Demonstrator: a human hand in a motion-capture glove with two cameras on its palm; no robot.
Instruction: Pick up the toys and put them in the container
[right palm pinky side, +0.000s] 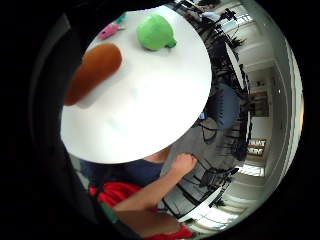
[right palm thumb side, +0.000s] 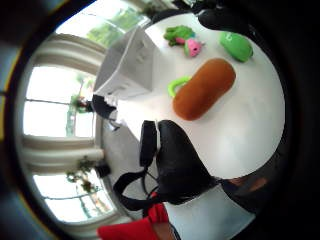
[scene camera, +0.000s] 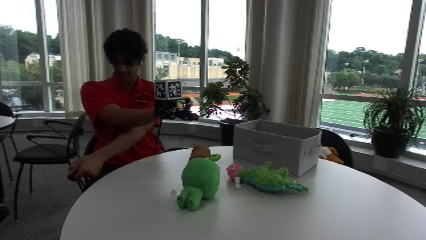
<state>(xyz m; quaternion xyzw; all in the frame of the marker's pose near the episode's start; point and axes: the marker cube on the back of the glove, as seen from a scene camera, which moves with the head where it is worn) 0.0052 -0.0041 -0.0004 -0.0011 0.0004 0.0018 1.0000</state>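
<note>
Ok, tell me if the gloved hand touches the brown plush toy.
Apart. The thumb side palm view shows bare table between the gloved hand and the brown plush toy.

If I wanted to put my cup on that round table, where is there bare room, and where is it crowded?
Bare patches: the near half of the table, in front of the green plush and crocodile toy, and the right side past the container. It is crowded in the middle, where those toys and the brown plush cluster beside the container.
</note>
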